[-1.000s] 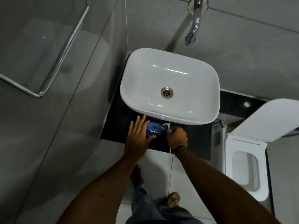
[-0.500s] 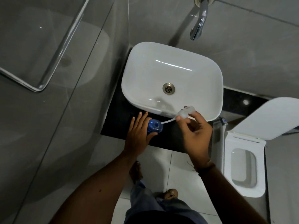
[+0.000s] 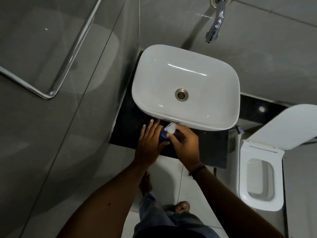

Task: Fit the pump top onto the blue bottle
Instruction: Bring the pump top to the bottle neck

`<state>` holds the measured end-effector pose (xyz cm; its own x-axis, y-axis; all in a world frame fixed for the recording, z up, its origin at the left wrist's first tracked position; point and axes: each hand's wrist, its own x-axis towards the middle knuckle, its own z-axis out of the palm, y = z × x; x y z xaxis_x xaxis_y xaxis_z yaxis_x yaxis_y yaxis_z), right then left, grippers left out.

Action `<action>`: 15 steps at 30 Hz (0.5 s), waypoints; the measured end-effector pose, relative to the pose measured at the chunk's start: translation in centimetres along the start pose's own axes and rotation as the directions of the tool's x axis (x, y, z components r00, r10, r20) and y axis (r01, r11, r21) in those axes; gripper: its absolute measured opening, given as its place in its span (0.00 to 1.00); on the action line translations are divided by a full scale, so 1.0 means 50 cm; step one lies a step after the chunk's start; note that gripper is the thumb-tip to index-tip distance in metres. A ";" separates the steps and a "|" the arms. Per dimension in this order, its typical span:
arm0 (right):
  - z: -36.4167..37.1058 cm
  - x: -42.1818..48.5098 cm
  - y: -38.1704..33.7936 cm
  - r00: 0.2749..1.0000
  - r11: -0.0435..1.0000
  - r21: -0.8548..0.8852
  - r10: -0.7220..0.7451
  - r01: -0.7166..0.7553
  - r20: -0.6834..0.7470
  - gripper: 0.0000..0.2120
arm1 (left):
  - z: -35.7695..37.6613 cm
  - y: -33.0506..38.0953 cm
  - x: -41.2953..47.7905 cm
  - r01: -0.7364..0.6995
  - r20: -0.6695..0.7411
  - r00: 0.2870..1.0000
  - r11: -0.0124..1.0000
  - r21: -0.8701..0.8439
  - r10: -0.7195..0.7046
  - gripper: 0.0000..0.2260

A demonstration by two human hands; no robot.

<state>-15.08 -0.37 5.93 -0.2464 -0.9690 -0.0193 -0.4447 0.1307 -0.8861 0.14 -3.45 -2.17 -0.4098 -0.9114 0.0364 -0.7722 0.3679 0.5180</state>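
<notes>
A small blue bottle [image 3: 163, 135] stands on the black counter [image 3: 212, 148] just in front of the white basin. My left hand [image 3: 148, 143] wraps around its left side, thumb under it, so most of the bottle is hidden. My right hand [image 3: 184, 143] pinches the clear white pump top [image 3: 169, 128] from the right and holds it directly over the bottle's mouth. The pump's tube is out of sight, and I cannot tell how far the top sits in the neck.
The white basin [image 3: 188, 79] fills the counter behind the bottle, with a chrome tap [image 3: 215, 26] on the wall above. A toilet with its lid up [image 3: 260, 176] stands to the right. A glass shower panel [image 3: 51, 66] runs along the left. My feet are on the tiled floor below.
My right hand has brought the pump top down and left, from above the basin's front rim to the bottle's mouth. The tube, visible before, is hidden now. My left hand stayed on the bottle.
</notes>
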 end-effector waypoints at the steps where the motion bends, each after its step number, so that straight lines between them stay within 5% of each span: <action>1: 0.005 0.003 0.009 1.000 0.997 -0.074 0.014 -0.012 0.027 0.13 | -0.001 0.001 0.000 -0.002 0.004 1.000 1.000 0.002 0.002 0.36; 8: 0.008 0.009 0.024 0.999 0.975 -0.218 0.041 -0.034 0.026 0.13 | -0.013 0.012 0.002 0.019 -0.005 1.000 0.999 -0.033 -0.019 0.36; 15: 0.022 -0.003 0.025 0.992 0.990 -0.102 0.084 -0.094 -0.098 0.13 | -0.010 0.006 0.002 0.020 0.024 1.000 1.000 -0.008 -0.020 0.39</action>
<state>-14.67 -0.28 4.32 -0.3660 -0.9294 -0.0479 -0.5056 0.2417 -0.8282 0.09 -3.54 -1.56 -0.4063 -0.9137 0.0054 -0.7761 0.3482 0.5257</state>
